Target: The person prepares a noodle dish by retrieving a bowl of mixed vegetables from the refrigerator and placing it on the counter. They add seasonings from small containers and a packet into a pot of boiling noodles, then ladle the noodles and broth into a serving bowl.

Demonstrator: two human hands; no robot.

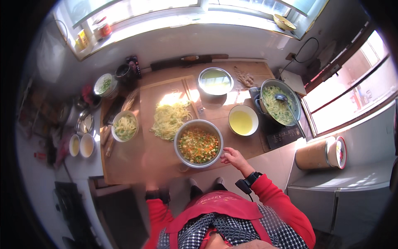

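Observation:
A metal bowl (pixel 176 149) of diced vegetables (pixel 199 146), orange, green and pale, stands at the front edge of the wooden table. My right hand (pixel 233 158) is beside its right rim, fingers loosely bent and apart, holding nothing. Whether a fingertip touches the rim cannot be told. To the bowl's left, my left hand (pixel 153 169) is a motion blur over the board, so its fingers are unclear. Fresh cut noodles (pixel 171 116) lie heaped on the wooden board (pixel 149 93) behind the bowl, with a pair of chopsticks (pixel 190 98) alongside.
A pan (pixel 276 104) of noodles with a ladle (pixel 289 109) sits on an induction cooker (pixel 284 137) at right. Nearby stand a bowl of yellow liquid (pixel 242 122) and a metal basin (pixel 215 81). A noodle bowl (pixel 125 126) is at left; a lidded cylindrical container (pixel 314 153) is at far right.

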